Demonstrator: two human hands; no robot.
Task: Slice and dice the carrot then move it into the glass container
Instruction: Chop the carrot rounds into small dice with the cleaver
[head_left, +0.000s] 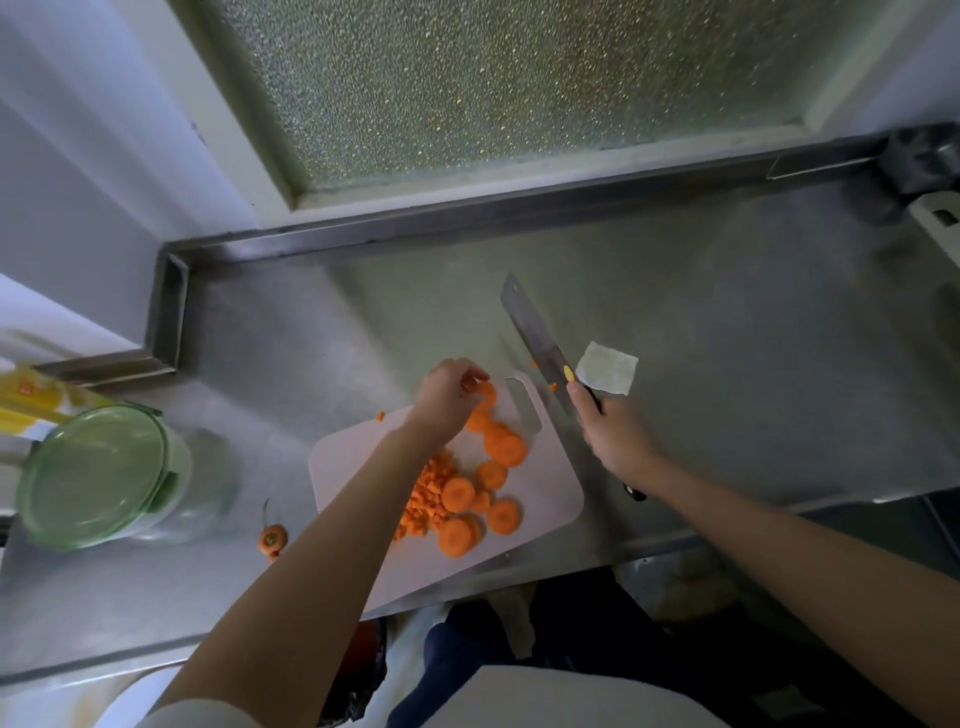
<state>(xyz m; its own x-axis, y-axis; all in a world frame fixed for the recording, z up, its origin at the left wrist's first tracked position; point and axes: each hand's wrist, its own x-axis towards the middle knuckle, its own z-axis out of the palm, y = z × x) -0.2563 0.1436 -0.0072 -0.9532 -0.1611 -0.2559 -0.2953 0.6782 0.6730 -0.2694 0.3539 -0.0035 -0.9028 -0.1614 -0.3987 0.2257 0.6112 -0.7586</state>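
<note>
A pale cutting board (550, 499) lies on the steel counter with several round carrot slices (503, 448) and a heap of diced carrot (428, 499) on it. My left hand (447, 397) reaches over the board's far end and pinches a carrot slice (485, 396) near the handle slot. My right hand (613, 434) grips the black handle of a cleaver (537, 340), its blade held over the counter just right of the board. The glass container (104, 478) with a green lid stands at the far left.
A carrot top (272, 539) lies on the counter left of the board, and a small carrot bit (380, 415) beside the board's left edge. A folded white paper towel (608, 374) sits right of the blade. A yellow box (36, 400) is behind the container. A raised steel rim borders the counter.
</note>
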